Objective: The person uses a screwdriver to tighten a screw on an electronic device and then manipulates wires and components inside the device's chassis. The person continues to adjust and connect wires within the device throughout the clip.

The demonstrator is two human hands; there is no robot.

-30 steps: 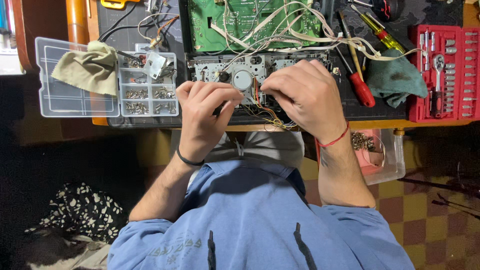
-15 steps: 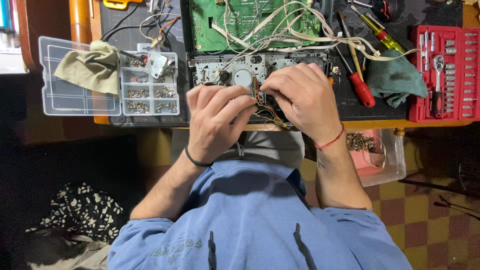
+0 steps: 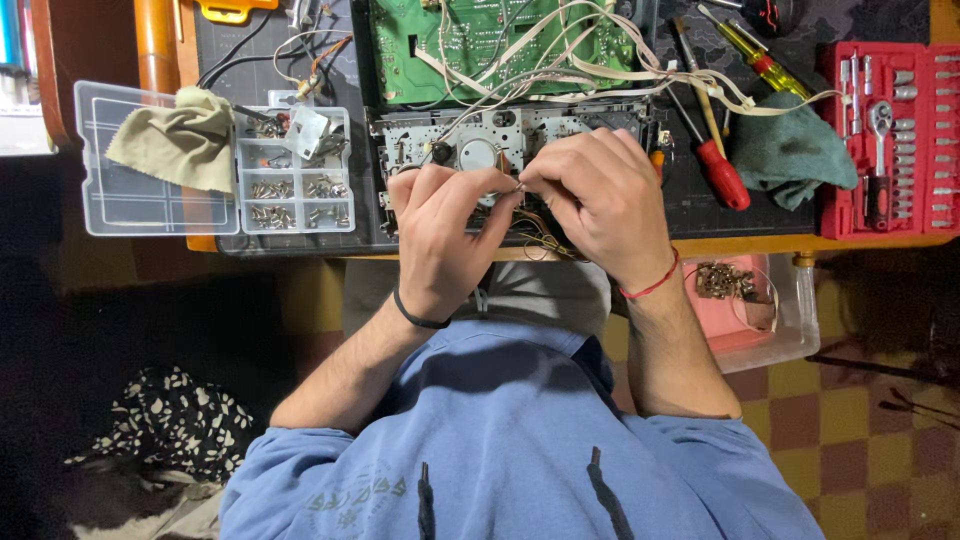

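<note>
The grey metal mechanism [image 3: 500, 140] lies on the dark mat in the middle of the worktop [image 3: 760, 243], just on the near side of the green circuit board [image 3: 480, 45], with pale ribbon wires [image 3: 600, 70] looping over both. I see my left hand [image 3: 445, 235] and my right hand [image 3: 600, 200] meeting right above its near edge, fingertips touching each other. Between them sits a tiny metallic piece [image 3: 520, 186]; the left fingers [image 3: 490, 190] and right fingers [image 3: 545, 180] are pinched narrow around it, though it is too small for me to tell what it is. Thin coloured wires [image 3: 545, 240] trail out under my right palm at the worktop's edge.

To the left of the mechanism lies a clear parts organizer [image 3: 290, 190] with small metal bits in its compartments, and a beige cloth [image 3: 175, 145] draped over its open lid. To the right, a red-handled screwdriver [image 3: 720, 170] lies just beside the mechanism, a yellow-handled screwdriver [image 3: 755, 55] farther back, then a crumpled green cloth [image 3: 790, 150], and a red socket set case [image 3: 890, 140] at the far right. Below the worktop edge on the right, a clear tub [image 3: 780, 330] holds a pink tray with a heap of small brownish hardware.
</note>
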